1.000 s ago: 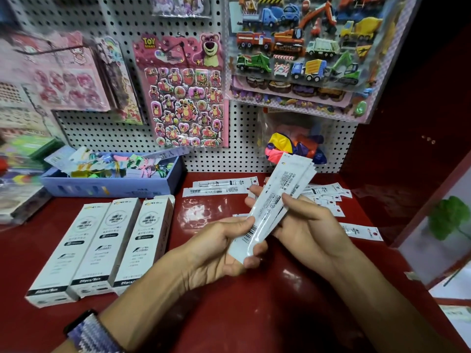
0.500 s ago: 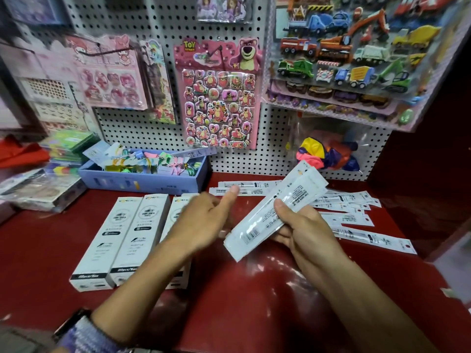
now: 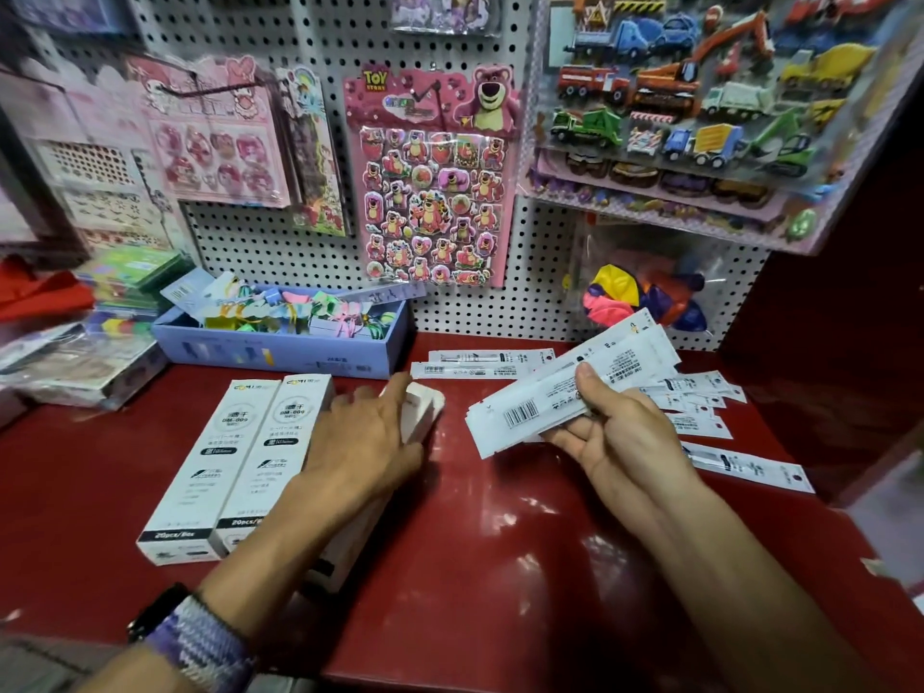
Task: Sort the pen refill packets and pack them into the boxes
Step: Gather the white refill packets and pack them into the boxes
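My right hand point(image 3: 615, 437) holds a fanned stack of white pen refill packets point(image 3: 545, 400) above the red counter, thumb on top. My left hand point(image 3: 365, 442) lies over the top end of a long white box point(image 3: 424, 408), with its fingers closed round it. That box sits rightmost in a row, and most of it is hidden by my hand and forearm. Two matching white boxes point(image 3: 200, 467) lie flat to its left. Loose packets point(image 3: 480, 363) rest behind my hands, and several more packets point(image 3: 700, 398) are spread at the right.
A blue tray point(image 3: 280, 350) of coloured clips stands at the back left against the pegboard point(image 3: 540, 272) hung with sticker sheets. Wrapped stationery point(image 3: 85, 367) is piled at the far left. One packet point(image 3: 745, 465) lies near the counter's right edge. A red wall point(image 3: 850, 342) closes the right side.
My left hand let go of the packet stack and moved left and down onto the rightmost white box. My right hand keeps the stack, now tilted flatter.
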